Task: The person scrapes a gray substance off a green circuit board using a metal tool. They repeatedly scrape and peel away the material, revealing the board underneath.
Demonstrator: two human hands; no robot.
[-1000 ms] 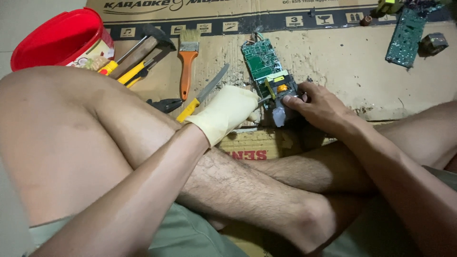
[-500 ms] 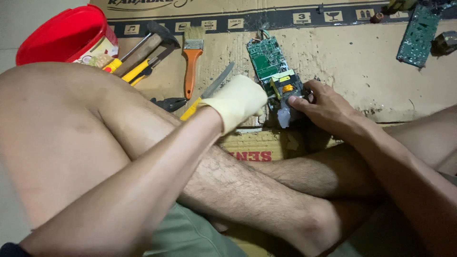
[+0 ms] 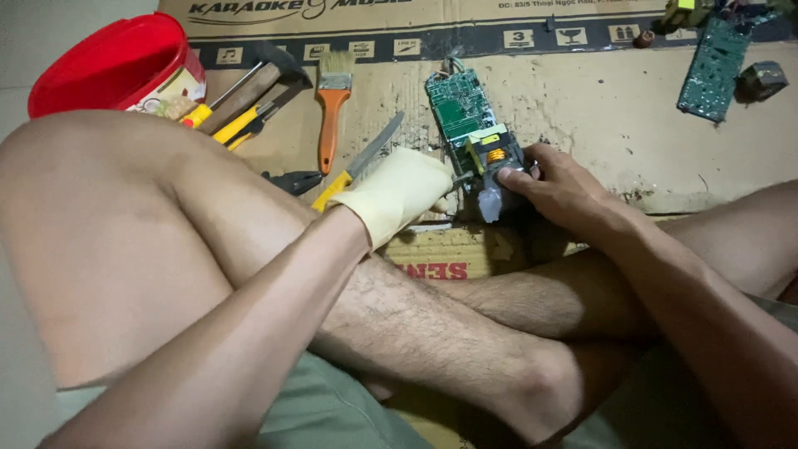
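Hands: left hand (image 3: 399,193) wears a pale glove and is closed on a thin tool whose tip meets the near end of the board (image 3: 472,125); right hand (image 3: 559,185) is bare, fingers curled over the board's near end, gripping it.
Board: green circuit board, lying lengthwise away from the person on the cardboard (image 3: 582,100) spread on the floor; a yellow part and a copper coil sit at its near end, just under the right hand's fingertips.
Change: against the picture of half a second ago the hands and board sit in the same grip; the gloved hand has shifted only slightly, and the view has tilted a little, so the tools show lower in the picture.
Legs: crossed bare legs fill the lower part of the view, both forearms reaching over them.
Tools, left of board: brush (image 3: 331,108) with an orange handle, a knife (image 3: 357,166) with a yellow handle just beside the gloved hand, dark pliers (image 3: 293,180) near it, a hammer (image 3: 249,87) and yellow-handled screwdrivers (image 3: 237,123) beyond.
Tub: red tub (image 3: 108,62) at far left, touching the tool handles' ends.
Far right: second green board (image 3: 711,71) well apart from the hands, a small dark block (image 3: 763,79) beside it.
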